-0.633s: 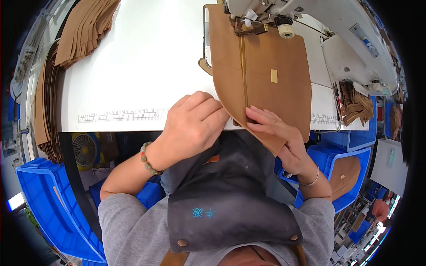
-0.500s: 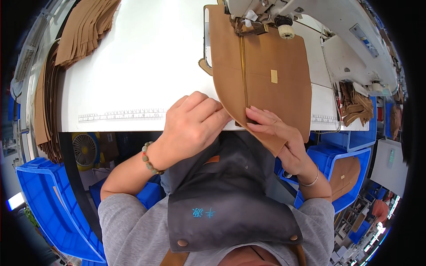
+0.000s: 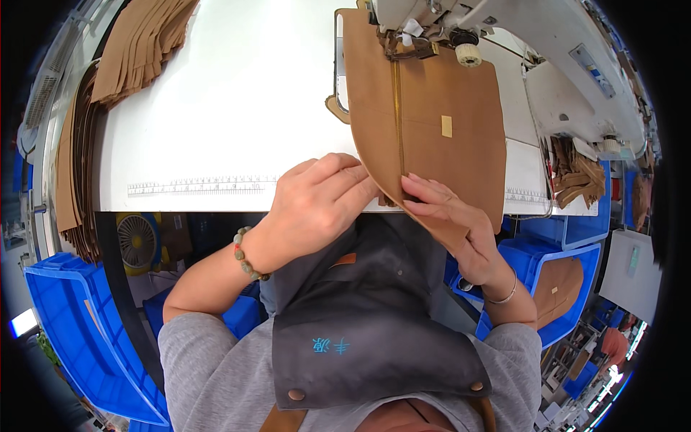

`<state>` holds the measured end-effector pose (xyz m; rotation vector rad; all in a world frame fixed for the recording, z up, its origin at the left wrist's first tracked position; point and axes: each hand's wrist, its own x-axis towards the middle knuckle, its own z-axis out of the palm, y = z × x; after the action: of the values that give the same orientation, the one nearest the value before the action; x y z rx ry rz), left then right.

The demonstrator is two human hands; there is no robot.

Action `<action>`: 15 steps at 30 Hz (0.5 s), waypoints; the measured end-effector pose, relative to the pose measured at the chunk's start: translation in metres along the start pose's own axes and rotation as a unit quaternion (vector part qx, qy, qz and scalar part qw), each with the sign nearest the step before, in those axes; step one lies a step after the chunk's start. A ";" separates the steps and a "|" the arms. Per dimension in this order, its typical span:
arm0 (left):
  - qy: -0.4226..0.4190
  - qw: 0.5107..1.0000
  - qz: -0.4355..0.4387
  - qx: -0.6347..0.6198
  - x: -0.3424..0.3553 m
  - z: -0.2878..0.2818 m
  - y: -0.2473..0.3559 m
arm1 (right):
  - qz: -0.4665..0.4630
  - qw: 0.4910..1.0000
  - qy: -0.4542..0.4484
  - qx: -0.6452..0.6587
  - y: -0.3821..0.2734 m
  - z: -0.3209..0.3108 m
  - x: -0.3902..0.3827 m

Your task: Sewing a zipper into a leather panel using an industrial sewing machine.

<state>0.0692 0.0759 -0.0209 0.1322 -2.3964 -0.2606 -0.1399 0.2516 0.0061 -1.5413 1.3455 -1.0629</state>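
A large brown panel (image 3: 468, 158), with a yellow lengthwise strip (image 3: 396, 101) and a small pale tab (image 3: 446, 125), lies under the sewing machine's head (image 3: 414, 39). Its lower left edge is lifted and curved over the table's front. My left hand (image 3: 320, 205) is closed at that edge, thumb and fingers pinched on it, with the fingertips partly hidden. My right hand (image 3: 453, 227) grips the panel's lower part, its fingers bent over the top near the strip's lower end and its thumb largely out of sight.
Stacks of brown pieces (image 3: 137, 43) hang at the white table's (image 3: 216, 108) left, with more (image 3: 576, 165) at the right. Blue bins (image 3: 93, 331) stand below on both sides, the right one (image 3: 590, 252) holding brown panels. A fan (image 3: 140, 241) sits under the table.
My left hand has shifted slightly right, its upper fingers a little more bent at the panel's edge. The panel appears marginally further right in the view; my right hand is nearly unchanged.
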 end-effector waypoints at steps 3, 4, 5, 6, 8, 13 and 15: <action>0.010 1.000 0.015 0.009 0.000 0.000 0.000 | 0.004 1.000 0.001 0.004 0.000 0.000 0.000; 0.013 1.000 0.026 0.008 0.000 0.000 0.000 | 0.003 1.000 -0.001 0.002 0.000 0.000 0.000; 0.016 0.999 0.029 0.011 0.000 -0.001 0.000 | -0.006 1.000 0.003 -0.001 0.000 0.001 0.001; 0.024 0.998 0.046 0.018 0.000 -0.001 0.001 | 0.002 1.000 -0.003 -0.001 -0.001 0.001 0.002; 0.032 0.997 0.064 0.026 0.001 -0.001 0.003 | -0.004 0.999 -0.001 -0.034 -0.004 0.003 0.003; -0.073 0.993 0.066 0.065 0.004 -0.004 0.018 | 0.001 0.992 0.002 -0.124 -0.010 -0.009 -0.006; -0.088 0.990 0.064 0.087 0.006 -0.002 0.026 | 0.043 0.978 0.128 -0.159 -0.009 -0.026 -0.016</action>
<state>0.0658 0.0996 -0.0095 0.0359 -2.5891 -0.0039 -0.1627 0.2667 0.0212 -1.5926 1.8168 -1.0569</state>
